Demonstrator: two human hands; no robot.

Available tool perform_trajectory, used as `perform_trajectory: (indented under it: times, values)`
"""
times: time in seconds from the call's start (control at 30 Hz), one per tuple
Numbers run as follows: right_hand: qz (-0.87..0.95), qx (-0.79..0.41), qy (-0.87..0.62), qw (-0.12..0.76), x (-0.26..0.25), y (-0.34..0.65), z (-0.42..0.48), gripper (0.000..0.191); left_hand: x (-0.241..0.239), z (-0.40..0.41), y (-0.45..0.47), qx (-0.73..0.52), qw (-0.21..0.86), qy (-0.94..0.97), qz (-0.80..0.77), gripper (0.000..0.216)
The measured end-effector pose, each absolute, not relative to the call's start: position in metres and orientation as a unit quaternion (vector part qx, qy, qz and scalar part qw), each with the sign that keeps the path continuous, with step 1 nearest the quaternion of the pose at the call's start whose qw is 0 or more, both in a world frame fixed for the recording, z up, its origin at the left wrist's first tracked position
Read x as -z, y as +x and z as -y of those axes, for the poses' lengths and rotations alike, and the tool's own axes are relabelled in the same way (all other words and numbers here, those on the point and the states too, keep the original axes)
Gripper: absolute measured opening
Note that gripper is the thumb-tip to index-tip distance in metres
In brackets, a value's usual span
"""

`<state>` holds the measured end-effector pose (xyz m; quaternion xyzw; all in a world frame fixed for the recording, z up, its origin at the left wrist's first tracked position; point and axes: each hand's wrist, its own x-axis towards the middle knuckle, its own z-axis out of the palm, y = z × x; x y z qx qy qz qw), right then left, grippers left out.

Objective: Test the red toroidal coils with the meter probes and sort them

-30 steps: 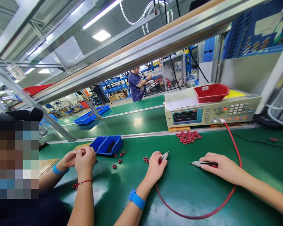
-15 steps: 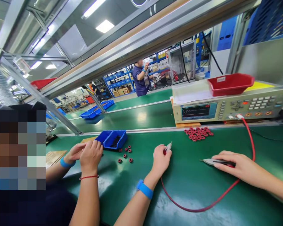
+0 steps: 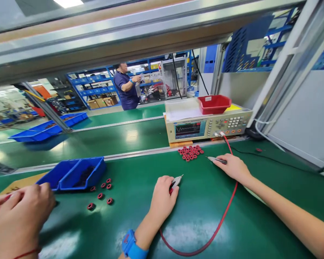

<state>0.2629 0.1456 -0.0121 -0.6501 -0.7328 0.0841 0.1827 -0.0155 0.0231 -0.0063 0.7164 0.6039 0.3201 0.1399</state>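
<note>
My left hand point(image 3: 163, 196), with a blue wristband, rests on the green mat and is closed round a test probe point(image 3: 177, 179) whose tip points up and right. My right hand point(image 3: 232, 167) lies further back, closed on a second probe point(image 3: 217, 159). That probe's tip points left at a pile of small red rings point(image 3: 190, 152), just short of it. A red cable point(image 3: 221, 219) loops from the left probe across the mat up to the beige tester point(image 3: 207, 126) behind the pile.
A red tray point(image 3: 214, 103) sits on the tester. Two blue bins point(image 3: 72, 172) stand at the left with several loose red rings point(image 3: 101, 194) in front. A co-worker's hands point(image 3: 18, 219) work at the far left. A person stands beyond the conveyor.
My right hand has carried its probe forward and left, up to the ring pile. My left hand has stayed closed on its probe. The view has swung right, closer to the co-worker's hands.
</note>
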Motion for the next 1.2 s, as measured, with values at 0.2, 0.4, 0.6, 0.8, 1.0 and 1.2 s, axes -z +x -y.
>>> perform_trajectory:
  times: [0.2,0.4,0.6,0.8,1.0,1.2]
  values:
    - [0.733,-0.066,-0.651,0.188,0.011,0.257,-0.174,0.037,0.006,-0.022,-0.016,-0.265,0.090,0.738,-0.614,0.019]
    - [0.799,-0.101,-0.560,0.195,0.013,0.253,-0.150,0.028,0.007,-0.024,-0.019,-0.259,0.080,0.734,-0.623,0.017]
    - [0.828,-0.158,-0.498,0.201,0.008,0.247,-0.107,0.028,0.004,-0.025,-0.019,-0.272,0.133,0.710,-0.636,0.024]
    - [0.841,-0.187,-0.481,0.162,-0.005,0.238,-0.093,0.027,-0.010,-0.015,-0.008,-0.275,0.241,0.671,-0.644,0.031]
    - [0.849,-0.212,-0.462,0.147,-0.012,0.240,-0.086,0.026,-0.017,-0.010,0.002,-0.271,0.275,0.668,-0.636,0.029]
    - [0.853,-0.223,-0.451,0.137,-0.017,0.240,-0.083,0.024,-0.016,-0.009,0.003,-0.267,0.308,0.673,-0.617,0.026]
